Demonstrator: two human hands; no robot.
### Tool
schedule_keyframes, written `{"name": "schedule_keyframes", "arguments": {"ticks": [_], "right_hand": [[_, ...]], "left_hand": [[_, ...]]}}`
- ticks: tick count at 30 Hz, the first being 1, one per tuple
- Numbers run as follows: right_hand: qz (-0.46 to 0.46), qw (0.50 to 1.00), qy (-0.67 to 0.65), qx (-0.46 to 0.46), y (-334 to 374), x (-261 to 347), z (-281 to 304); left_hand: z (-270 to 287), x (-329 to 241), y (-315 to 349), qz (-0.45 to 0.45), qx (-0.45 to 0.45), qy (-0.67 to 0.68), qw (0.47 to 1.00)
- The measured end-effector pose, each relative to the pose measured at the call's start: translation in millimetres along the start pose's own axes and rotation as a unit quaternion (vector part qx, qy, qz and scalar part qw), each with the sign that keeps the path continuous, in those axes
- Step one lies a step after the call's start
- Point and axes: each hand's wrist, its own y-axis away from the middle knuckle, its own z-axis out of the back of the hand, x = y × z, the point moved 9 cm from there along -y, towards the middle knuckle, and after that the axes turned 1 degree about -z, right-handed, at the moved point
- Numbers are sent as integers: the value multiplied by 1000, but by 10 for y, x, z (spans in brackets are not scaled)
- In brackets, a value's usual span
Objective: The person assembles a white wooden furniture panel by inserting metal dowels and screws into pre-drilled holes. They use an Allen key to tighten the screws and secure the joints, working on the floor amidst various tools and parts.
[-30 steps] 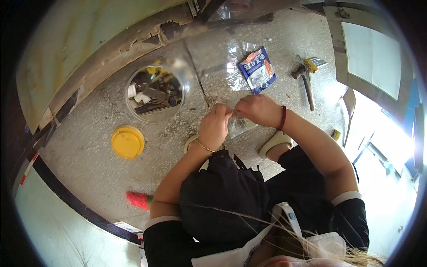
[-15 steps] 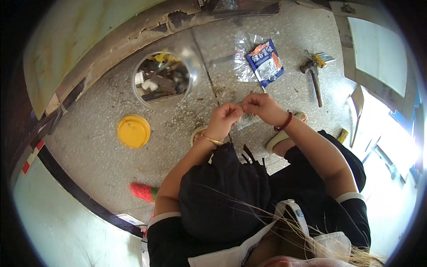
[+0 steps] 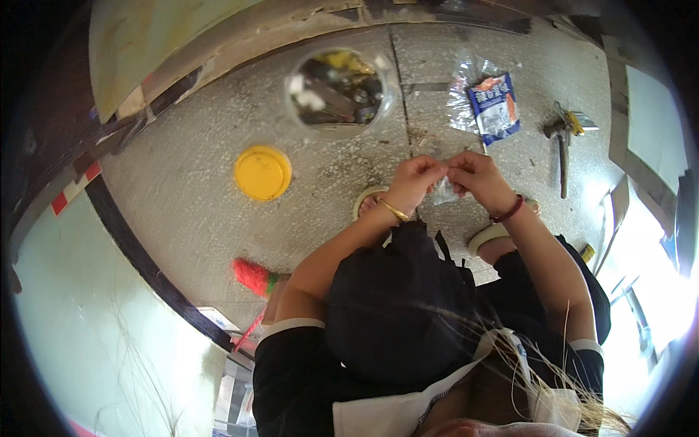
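Observation:
My left hand [image 3: 413, 183] and my right hand [image 3: 483, 182] meet low over the floor, fingertips almost touching. Each pinches with thumb and forefinger at the top of a small clear plastic bag [image 3: 443, 193], which hangs between them. What lies inside the bag is too small to make out, and the fingers partly cover its upper edge. Beyond my right hand lies a blue-and-white food packet [image 3: 497, 109] on a crumpled clear wrapper [image 3: 461, 96]. A clear round tub [image 3: 393, 93], filled with mixed small parts and tools, stands ahead of my left hand.
A yellow round lid [image 3: 262, 173] lies at left on the speckled floor. To the right are a hammer [image 3: 563, 169] and a yellow-bound metal bundle [image 3: 579, 122]. A red fluffy thing [image 3: 252, 277] is near my left elbow. Pale cabinet panels [image 3: 124, 320] border the floor.
The whole view has shifted, so floor things and hands appear farther right. Both hands keep their pinch at the bag, with little change between them.

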Motion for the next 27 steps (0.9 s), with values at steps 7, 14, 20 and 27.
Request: {"name": "schedule_keyframes", "arguments": {"ticks": [7,14,20,27], "right_hand": [[30,990,133,25,-24,55,19],[238,921,305,38,79,668,-205],[347,839,417,47,143,738,-357],[337,828,445,46,270,726,-429]], "left_hand": [[-24,-23,-8,-14,29,-9,999],[-202,5,90,34,166,338,926],[-176,33,98,39,169,313,934],[-241,43,114,94,160,255,949]]}}
